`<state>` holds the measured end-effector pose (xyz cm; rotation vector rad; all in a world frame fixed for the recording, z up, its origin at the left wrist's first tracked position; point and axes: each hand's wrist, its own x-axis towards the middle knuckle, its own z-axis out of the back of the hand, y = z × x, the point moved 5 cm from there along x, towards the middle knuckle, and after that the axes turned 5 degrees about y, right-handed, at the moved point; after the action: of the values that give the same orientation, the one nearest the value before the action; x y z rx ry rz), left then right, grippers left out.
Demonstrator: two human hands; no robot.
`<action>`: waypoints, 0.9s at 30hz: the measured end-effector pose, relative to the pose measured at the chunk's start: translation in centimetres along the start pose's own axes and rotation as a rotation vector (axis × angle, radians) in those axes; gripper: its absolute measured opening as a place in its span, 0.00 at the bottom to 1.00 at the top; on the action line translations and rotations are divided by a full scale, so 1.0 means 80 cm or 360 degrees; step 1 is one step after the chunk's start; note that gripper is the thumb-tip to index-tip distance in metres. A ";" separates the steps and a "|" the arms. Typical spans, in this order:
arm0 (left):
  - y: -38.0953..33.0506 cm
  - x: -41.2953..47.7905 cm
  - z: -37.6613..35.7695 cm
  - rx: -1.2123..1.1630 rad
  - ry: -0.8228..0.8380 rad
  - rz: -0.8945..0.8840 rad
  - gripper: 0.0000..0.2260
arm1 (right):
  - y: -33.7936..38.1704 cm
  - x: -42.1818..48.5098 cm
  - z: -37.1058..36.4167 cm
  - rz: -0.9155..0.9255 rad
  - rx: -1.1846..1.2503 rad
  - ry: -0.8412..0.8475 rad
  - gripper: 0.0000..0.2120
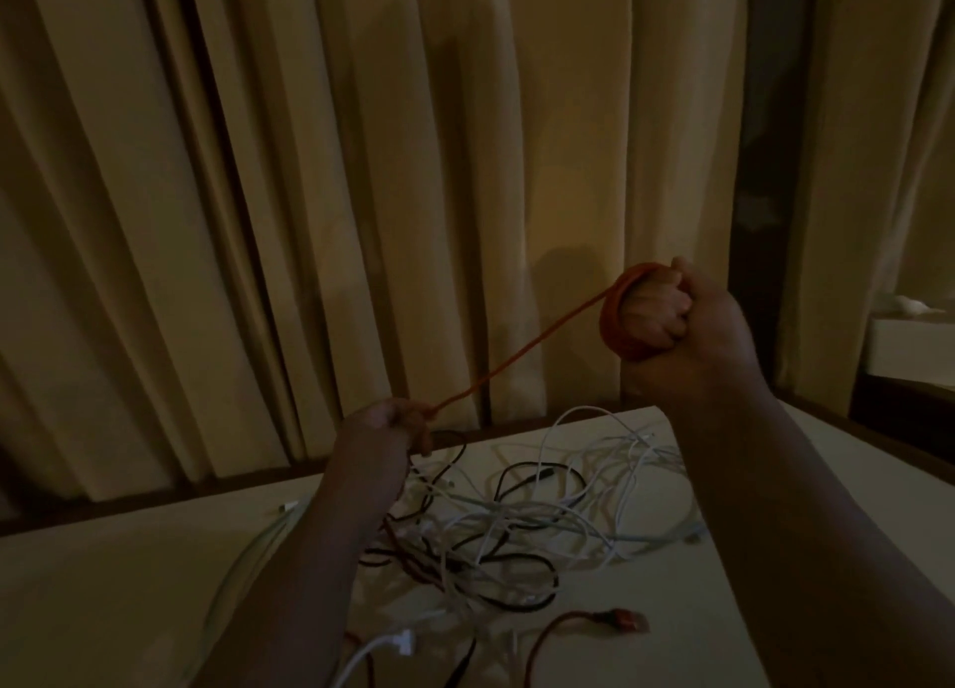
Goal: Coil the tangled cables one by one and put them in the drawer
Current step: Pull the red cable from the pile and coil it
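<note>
Orange cable (522, 352) is held coiled in curled R grip (692, 331), ctr-right; its strand is pinched by L grip (385, 431) above tangle (517, 527) on tabletop (103, 584).

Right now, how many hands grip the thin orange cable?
2: the right hand, raised, fingers curled round the orange cable's wound coil; the left hand, lower, pinching its taut strand.

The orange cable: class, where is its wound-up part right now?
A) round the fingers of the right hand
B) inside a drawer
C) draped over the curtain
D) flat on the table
A: the orange cable is looped round the curled fingers of the raised right hand, and the left hand pinches its taut strand.
</note>
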<state>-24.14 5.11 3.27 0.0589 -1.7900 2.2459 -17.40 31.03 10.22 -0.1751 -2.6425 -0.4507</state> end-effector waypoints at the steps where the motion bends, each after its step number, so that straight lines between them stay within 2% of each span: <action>1: -0.002 -0.001 -0.004 0.0151 0.0056 -0.0041 0.12 | 0.000 0.001 0.002 0.0050 0.0021 0.0005 0.25; 5: -0.008 -0.008 -0.022 0.0349 0.0408 -0.0143 0.12 | 0.013 0.001 0.010 0.0365 -0.0028 -0.0075 0.23; 9: -0.034 -0.032 -0.037 0.0560 0.0574 -0.0364 0.12 | 0.015 -0.005 0.017 0.0515 -0.0603 -0.0306 0.22; 11: -0.048 -0.044 -0.043 0.0701 0.0604 -0.0466 0.11 | 0.009 -0.002 0.018 0.0588 -0.1034 -0.0468 0.19; 13: -0.063 -0.054 -0.042 0.0744 0.0590 -0.0528 0.10 | 0.002 -0.001 0.011 0.0612 -0.1712 -0.0552 0.16; 15: -0.075 -0.060 -0.036 0.0750 0.0514 -0.0618 0.09 | -0.008 -0.003 0.002 0.0570 -0.2433 -0.0448 0.14; 17: -0.081 -0.059 -0.029 0.0784 0.0393 -0.0689 0.09 | -0.026 -0.009 -0.001 0.0354 -0.2942 -0.0211 0.17; 20: -0.078 -0.054 -0.021 0.0831 0.0217 -0.0710 0.09 | -0.052 -0.010 0.015 -0.0102 -0.3198 -0.0017 0.32; 23: -0.075 -0.049 -0.015 0.0824 0.0059 -0.0758 0.10 | -0.072 -0.008 0.033 -0.0580 -0.3050 0.0049 0.43; 27: -0.075 -0.046 -0.006 0.0741 -0.0117 -0.0881 0.09 | -0.091 -0.017 0.029 -0.1020 -0.2619 0.0117 0.44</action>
<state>-19.17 6.06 8.12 0.6464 -1.0577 2.1878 -18.56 24.92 5.56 0.2130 -1.4953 -2.5653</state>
